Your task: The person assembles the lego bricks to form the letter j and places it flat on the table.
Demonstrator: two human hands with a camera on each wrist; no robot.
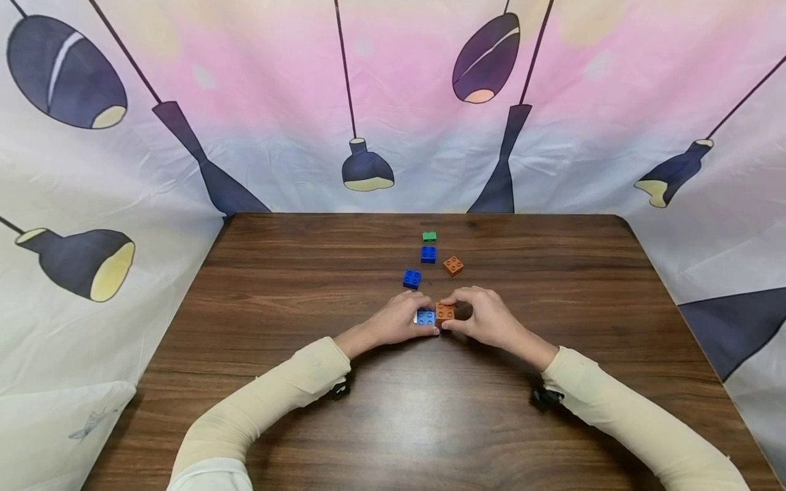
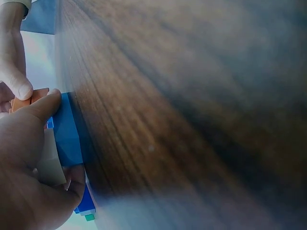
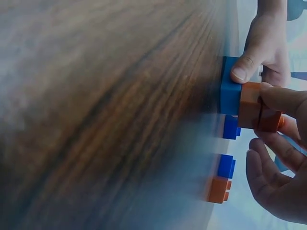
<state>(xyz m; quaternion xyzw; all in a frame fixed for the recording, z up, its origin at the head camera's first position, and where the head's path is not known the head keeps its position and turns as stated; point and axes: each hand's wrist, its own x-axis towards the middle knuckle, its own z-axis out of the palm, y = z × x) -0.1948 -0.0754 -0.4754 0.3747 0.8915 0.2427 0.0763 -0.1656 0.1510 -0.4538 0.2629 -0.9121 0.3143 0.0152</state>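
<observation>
While left hand (image 1: 396, 322) pinches light blue brick (image 1: 425, 319) just above or on surface (image 1: 405, 416) (can't tell which), right hand (image 1: 491, 322) grips stacked orange bricks (image 1: 445, 315) at blue brick's right end. Bricks sit between hands. Two dark blue bricks (image 1: 412, 278), loose orange brick (image 1: 453, 266), green brick (image 1: 429, 236) lie beyond.

Long cream sleeves (image 1: 276, 395), white cloth (image 1: 211, 475) adjoining left one, small black wrist devices (image 1: 546, 398)

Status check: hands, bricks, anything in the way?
Left hand grips light-blue brick; right hand pinches orange stack. Stack touches light-blue brick, seating unclear. Beyond hands: two blue bricks, loose orange brick, green brick; none in between.
</observation>
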